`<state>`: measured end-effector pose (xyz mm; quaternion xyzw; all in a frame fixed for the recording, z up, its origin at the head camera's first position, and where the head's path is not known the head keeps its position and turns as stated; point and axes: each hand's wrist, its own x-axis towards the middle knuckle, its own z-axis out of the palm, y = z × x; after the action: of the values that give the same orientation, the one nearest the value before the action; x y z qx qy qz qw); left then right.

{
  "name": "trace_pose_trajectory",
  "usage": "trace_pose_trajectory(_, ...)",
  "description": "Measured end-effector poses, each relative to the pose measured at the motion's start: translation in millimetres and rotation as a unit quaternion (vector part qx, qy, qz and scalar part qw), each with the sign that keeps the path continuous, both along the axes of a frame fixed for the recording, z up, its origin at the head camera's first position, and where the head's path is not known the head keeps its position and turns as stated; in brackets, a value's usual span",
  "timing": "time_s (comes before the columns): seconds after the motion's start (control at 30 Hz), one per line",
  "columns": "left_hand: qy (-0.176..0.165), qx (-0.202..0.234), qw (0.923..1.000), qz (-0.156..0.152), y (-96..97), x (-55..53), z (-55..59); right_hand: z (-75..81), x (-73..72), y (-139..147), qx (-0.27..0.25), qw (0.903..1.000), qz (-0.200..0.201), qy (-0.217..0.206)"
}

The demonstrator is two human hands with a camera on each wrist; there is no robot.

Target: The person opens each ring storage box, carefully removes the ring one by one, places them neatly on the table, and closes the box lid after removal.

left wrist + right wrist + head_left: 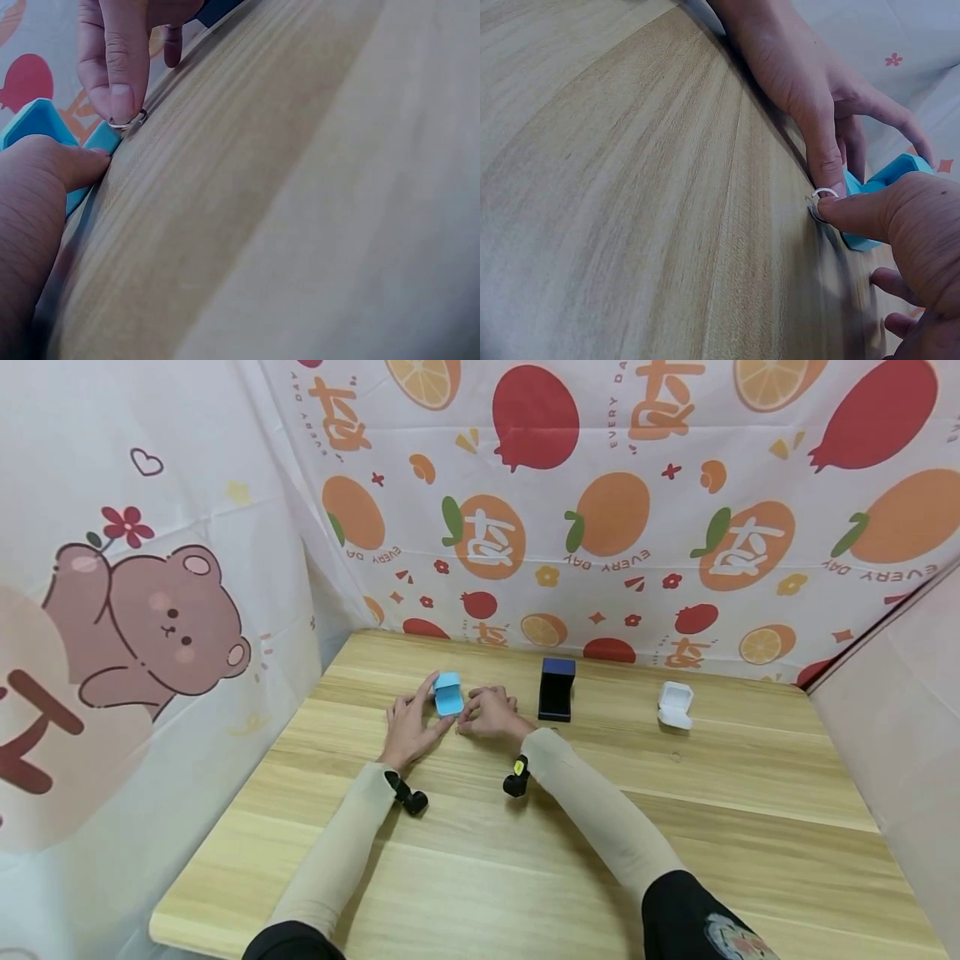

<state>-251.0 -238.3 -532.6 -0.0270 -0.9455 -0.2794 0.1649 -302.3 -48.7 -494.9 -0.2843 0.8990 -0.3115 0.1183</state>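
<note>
A small light-blue ring box (448, 693) stands with its lid raised on the wooden table. My left hand (408, 725) holds it from the left, the index finger at its back and the thumb (82, 166) along its front edge. Just right of the box, my right hand (491, 713) pinches a thin silvery ring (825, 192) between thumb and fingers. In the left wrist view the ring (124, 126) is right beside the front corner of the box. Part of its band is hidden by the fingertips.
A dark-blue box (556, 691) with a black inside stands open right of my right hand. Farther right is an open white ring box (676, 704), with a small ring (676, 757) lying before it. A fruit-print curtain (547, 577) hangs behind the table (750, 827).
</note>
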Motion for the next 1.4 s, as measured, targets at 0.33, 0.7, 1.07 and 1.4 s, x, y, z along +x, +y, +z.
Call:
trace_pose_trajectory(0.33,0.000,0.000,1.0000,0.000,0.7,1.4,2.5,-0.1,1.6,1.8,-0.011,0.9999,0.008,0.002)
trace_pose_trajectory(0.7,0.005,-0.001,1.0000,-0.001,2.9,0.5,5.5,1.6,-5.4,1.9,-0.016,0.9994,0.026,0.015)
trace_pose_trajectory(1.07,0.002,0.003,1.0000,-0.003,2.5,0.1,4.5,7.3,-10.8,7.1,-0.050,0.9976,0.044,-0.019)
trace_pose_trajectory(1.4,0.003,0.005,0.9999,-0.009,2.0,-1.0,1.8,4.2,-12.9,8.0,-0.055,0.9976,0.040,-0.014)
